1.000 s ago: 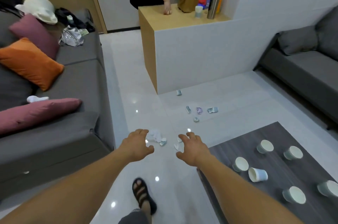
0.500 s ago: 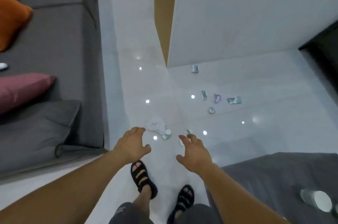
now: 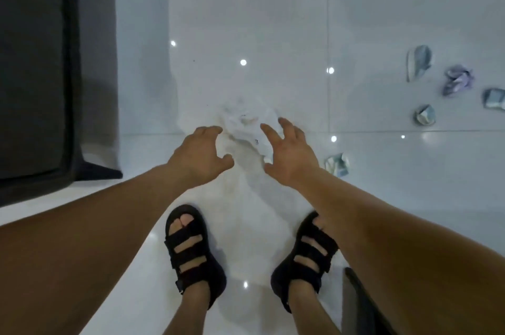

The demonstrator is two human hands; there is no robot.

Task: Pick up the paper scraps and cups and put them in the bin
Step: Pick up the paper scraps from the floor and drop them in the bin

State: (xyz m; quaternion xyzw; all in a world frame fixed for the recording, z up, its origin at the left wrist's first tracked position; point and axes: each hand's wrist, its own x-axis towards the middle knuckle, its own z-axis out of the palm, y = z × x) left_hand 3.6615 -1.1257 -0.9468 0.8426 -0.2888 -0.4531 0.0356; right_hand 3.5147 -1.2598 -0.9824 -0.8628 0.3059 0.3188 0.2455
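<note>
Two hands are working over one white crumpled paper wad (image 3: 247, 123) on the glossy floor tiles (image 3: 273, 20). Left hand (image 3: 200, 155) and right hand (image 3: 289, 154), both spread open and holding nothing, are flanking the wad, much nearer it than a second ago as the view has been tipping downward. Several blue-grey scraps (image 3: 419, 61) are lying well apart to the right; one small scrap (image 3: 338, 164) is lying just beside the right wrist. Cups and bin are not showing. Judgement: first pickup is imminent.

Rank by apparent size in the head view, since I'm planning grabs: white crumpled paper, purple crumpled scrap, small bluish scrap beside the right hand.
1. White crumpled paper, clearly largest.
2. Purple crumpled scrap and small bluish scrap: look alike; unranked.
</note>
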